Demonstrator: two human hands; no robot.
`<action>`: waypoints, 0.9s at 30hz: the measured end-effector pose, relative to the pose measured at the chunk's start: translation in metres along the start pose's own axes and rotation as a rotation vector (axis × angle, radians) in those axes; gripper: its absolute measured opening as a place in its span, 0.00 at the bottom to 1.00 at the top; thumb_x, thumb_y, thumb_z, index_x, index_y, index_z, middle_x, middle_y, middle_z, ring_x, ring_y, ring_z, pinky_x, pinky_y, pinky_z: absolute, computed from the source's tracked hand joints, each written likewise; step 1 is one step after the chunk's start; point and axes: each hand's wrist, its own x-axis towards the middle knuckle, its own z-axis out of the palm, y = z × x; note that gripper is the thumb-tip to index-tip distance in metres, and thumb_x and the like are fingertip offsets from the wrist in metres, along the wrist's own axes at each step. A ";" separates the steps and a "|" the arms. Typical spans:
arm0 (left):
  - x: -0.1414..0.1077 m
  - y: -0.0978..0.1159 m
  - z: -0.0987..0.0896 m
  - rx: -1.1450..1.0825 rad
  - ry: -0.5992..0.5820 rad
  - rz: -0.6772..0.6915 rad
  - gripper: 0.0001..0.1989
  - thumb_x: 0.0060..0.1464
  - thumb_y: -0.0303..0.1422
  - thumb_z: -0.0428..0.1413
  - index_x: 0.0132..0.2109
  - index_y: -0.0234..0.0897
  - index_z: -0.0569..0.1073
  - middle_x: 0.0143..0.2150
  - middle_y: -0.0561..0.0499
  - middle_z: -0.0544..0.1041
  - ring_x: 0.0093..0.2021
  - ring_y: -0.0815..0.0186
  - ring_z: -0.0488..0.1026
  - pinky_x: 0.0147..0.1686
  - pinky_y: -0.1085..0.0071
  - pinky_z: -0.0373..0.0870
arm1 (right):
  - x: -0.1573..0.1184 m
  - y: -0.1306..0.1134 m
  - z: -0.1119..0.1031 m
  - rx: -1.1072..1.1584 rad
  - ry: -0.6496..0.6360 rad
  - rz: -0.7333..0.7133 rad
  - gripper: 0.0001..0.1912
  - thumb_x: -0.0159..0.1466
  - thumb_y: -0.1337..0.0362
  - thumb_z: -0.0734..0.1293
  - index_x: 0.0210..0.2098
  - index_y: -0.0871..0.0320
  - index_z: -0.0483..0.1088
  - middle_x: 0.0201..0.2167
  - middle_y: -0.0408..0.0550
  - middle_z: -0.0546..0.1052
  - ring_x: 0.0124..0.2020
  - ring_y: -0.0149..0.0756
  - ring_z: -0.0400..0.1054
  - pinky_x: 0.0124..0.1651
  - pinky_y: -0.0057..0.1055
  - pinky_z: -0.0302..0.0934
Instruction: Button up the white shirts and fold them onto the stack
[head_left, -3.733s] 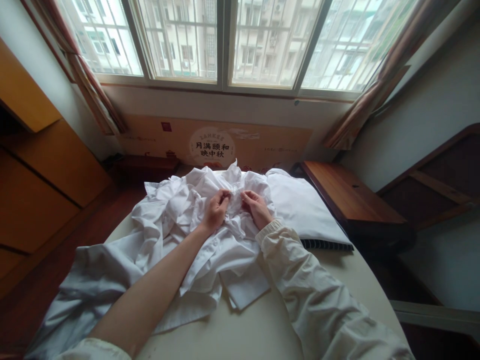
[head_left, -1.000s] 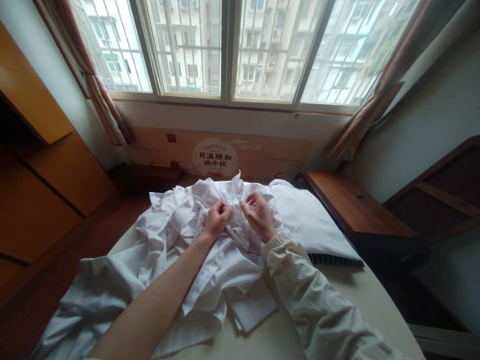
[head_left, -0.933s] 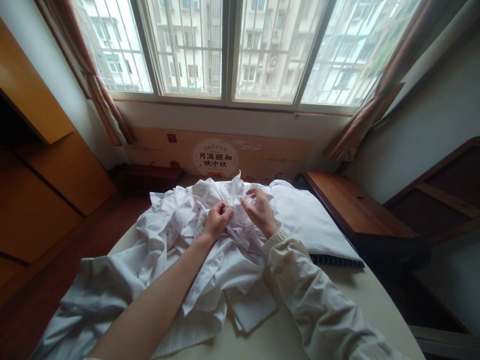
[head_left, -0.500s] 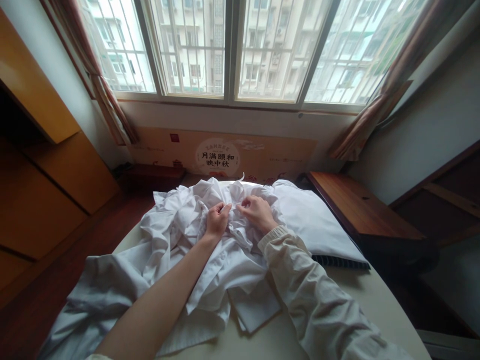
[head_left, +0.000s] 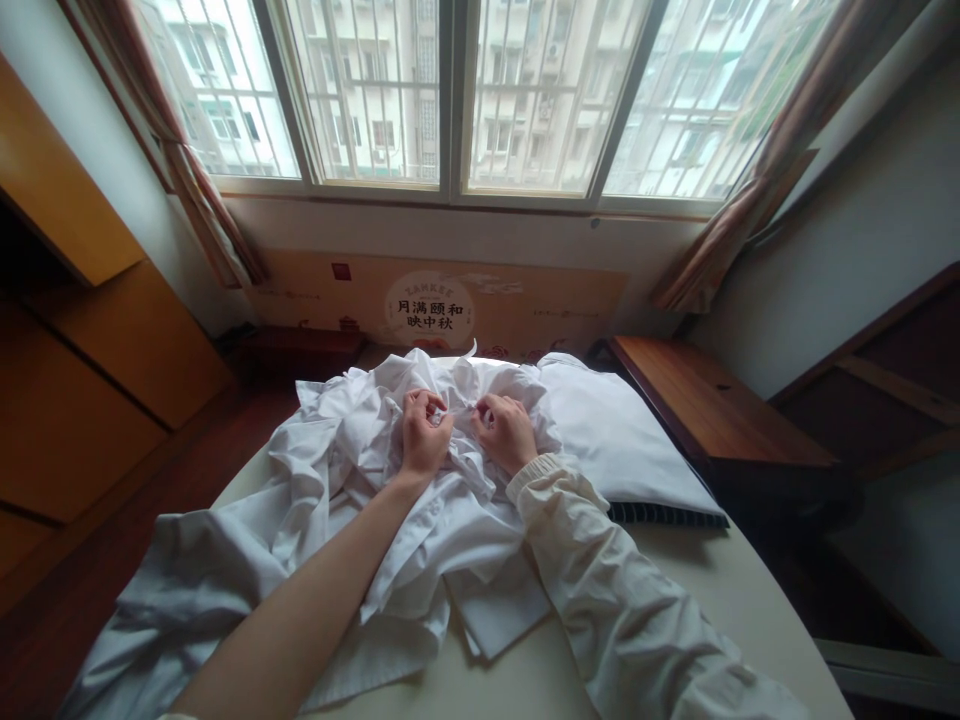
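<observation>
A crumpled heap of white cloth, which looks like a shirt, spreads over the round pale table and hangs past its left edge. Above the middle of the heap, my left hand has its fingers curled and the thumb pressed in a pinch. My right hand faces it from a short way off, thumb and fingers also pinched together. A thin pale bit of the cloth seems to run between the two pinches. The exact part held is partly hidden by my fingers.
Right of the heap lies a flat, folded white garment over a dark ribbed item. A brown wooden desk stands beyond it. Barred windows and a printed tan panel are in front; wooden cabinets are at left.
My left hand has turned, its curled fingers now showing more above the thumb. My right fingers have curled in further. The whole view has shifted slightly.
</observation>
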 end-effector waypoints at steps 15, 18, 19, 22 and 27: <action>0.000 -0.004 0.006 -0.196 -0.268 -0.148 0.12 0.63 0.42 0.62 0.43 0.39 0.85 0.43 0.46 0.86 0.44 0.57 0.81 0.47 0.66 0.73 | -0.003 -0.006 -0.004 0.059 -0.028 -0.161 0.08 0.73 0.66 0.60 0.39 0.52 0.69 0.37 0.50 0.80 0.43 0.46 0.72 0.56 0.40 0.62; 0.000 -0.007 0.006 -0.220 -0.255 -0.158 0.11 0.60 0.42 0.65 0.42 0.40 0.86 0.42 0.46 0.86 0.42 0.58 0.81 0.45 0.67 0.74 | -0.003 -0.007 -0.003 0.058 -0.051 -0.168 0.08 0.73 0.66 0.59 0.39 0.52 0.68 0.37 0.51 0.80 0.44 0.46 0.72 0.55 0.41 0.63; 0.000 -0.007 0.007 -0.223 -0.254 -0.154 0.11 0.59 0.42 0.65 0.42 0.40 0.86 0.41 0.46 0.86 0.41 0.59 0.81 0.45 0.67 0.74 | -0.003 -0.007 -0.003 0.055 -0.048 -0.169 0.08 0.73 0.66 0.59 0.39 0.52 0.68 0.37 0.51 0.80 0.43 0.46 0.72 0.56 0.41 0.63; -0.001 -0.008 0.007 -0.232 -0.260 -0.140 0.11 0.61 0.41 0.64 0.43 0.41 0.85 0.42 0.47 0.86 0.42 0.59 0.81 0.45 0.67 0.74 | -0.004 -0.009 -0.003 0.044 -0.011 -0.160 0.07 0.73 0.65 0.60 0.41 0.52 0.69 0.35 0.49 0.80 0.41 0.45 0.73 0.64 0.43 0.60; -0.001 -0.005 0.006 -0.232 -0.246 -0.148 0.09 0.61 0.40 0.63 0.41 0.40 0.84 0.38 0.47 0.85 0.38 0.59 0.81 0.44 0.67 0.75 | -0.005 -0.013 -0.006 0.033 0.027 -0.158 0.06 0.75 0.62 0.61 0.44 0.51 0.71 0.37 0.47 0.80 0.42 0.43 0.73 0.71 0.46 0.54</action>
